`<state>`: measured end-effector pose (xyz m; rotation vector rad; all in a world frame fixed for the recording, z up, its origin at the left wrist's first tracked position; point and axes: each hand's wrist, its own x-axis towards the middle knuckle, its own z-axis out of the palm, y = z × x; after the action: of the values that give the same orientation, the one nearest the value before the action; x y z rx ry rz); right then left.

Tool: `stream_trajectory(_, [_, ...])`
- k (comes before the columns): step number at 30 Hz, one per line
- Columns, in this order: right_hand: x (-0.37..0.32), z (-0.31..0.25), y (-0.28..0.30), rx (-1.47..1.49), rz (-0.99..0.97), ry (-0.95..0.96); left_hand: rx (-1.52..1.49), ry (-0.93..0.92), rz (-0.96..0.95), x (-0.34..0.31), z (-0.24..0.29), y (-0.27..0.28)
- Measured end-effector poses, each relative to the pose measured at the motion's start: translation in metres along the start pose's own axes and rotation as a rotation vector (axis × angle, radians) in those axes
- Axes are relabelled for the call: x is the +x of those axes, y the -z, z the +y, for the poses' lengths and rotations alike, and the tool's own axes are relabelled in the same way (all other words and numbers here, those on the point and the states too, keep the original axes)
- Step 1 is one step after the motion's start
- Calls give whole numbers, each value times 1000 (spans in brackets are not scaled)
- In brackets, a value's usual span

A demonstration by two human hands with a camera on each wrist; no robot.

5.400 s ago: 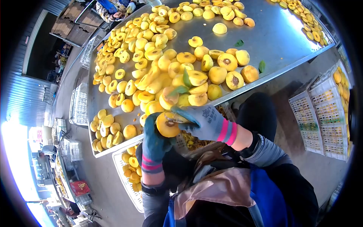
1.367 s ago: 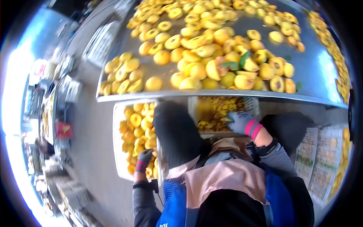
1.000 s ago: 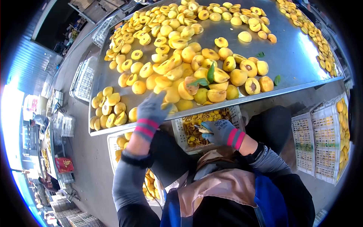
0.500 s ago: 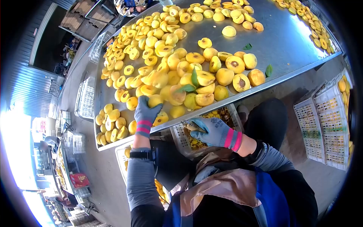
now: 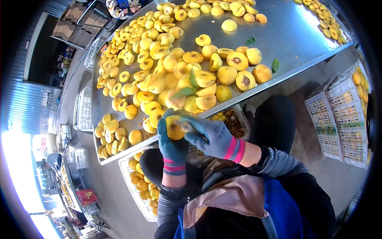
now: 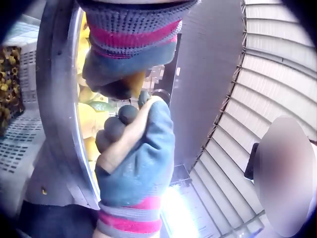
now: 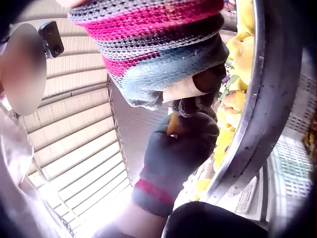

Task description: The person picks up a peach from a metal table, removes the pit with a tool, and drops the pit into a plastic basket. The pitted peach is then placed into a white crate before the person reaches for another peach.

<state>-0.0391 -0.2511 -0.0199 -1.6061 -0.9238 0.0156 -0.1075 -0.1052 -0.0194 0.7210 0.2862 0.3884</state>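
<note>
From here I see the left hand (image 5: 174, 146), which half a second ago was among the fruit pile on the desk (image 5: 274, 44), now in front of the near edge, cupped upright with its fingers curled round one yellow fruit (image 5: 174, 129). The right hand (image 5: 215, 137) has come up from over the crate of scraps (image 5: 245, 122) to meet it, fingers closed on a pale-handled tool (image 6: 126, 141). So the fruit is between the two hands, with the tool's head right at its face; I cannot tell whether they touch. I take this to mean the picking-up is done and the work now sits on this single fruit, where a steady left grip seems to matter most.
</note>
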Motion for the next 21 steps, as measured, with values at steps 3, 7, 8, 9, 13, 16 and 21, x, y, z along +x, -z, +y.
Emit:
stream_trajectory(3, [-4,1,4,-66,-10,-46,91,-154,117,-1,-2,-18])
stream_trajectory(7, [-6,3,1,-126,-2,-16,865,-478,92,-2,-7,-18])
stream_trajectory(8, [-5,2,1,-131,5,-7,976,-528,93,-3,-6,-19])
stream_trajectory(9, [-3,3,1,-137,13,4,995,-550,85,-3,-7,-20])
stream_trajectory(13, [-3,4,2,-123,26,-17,350,-297,84,-8,-7,-40])
stream_trajectory(16, [0,0,6,-28,46,-51,492,-350,81,-7,-7,-30])
stream_trajectory(21, [5,2,8,87,31,-69,1544,-714,-38,-15,-8,-27])
